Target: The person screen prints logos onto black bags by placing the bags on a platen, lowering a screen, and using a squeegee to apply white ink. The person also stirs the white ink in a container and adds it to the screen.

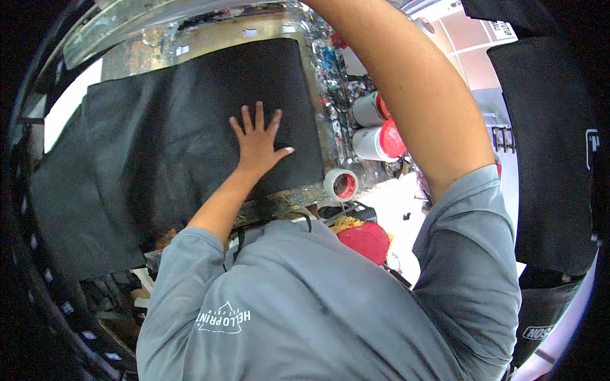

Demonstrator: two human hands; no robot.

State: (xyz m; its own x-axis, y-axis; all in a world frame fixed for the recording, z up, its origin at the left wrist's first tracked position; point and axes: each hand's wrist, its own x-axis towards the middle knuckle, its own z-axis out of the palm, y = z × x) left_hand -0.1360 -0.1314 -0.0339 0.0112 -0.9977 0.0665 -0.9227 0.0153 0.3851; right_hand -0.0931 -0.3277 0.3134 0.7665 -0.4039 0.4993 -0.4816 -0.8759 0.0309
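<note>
My left hand (259,147) lies flat on a large black cloth (184,120), fingers spread wide, with nothing held. The cloth covers most of a work table, showing soft folds toward its left side, and hangs over the near left edge. My right arm (413,82) reaches up and forward past the top edge of the picture. Its hand is out of sight, so what it touches is hidden. A pale roll of tape (329,185) sits at the table's near right corner, not far from my left hand.
Paint-stained table edging (327,95) runs along the cloth's right side. Two white tubs with red tops, one of them a nearer tub (366,144), stand beyond it under my right arm. A red round item (365,242) is lower right. Black cloths (543,159) hang at far right.
</note>
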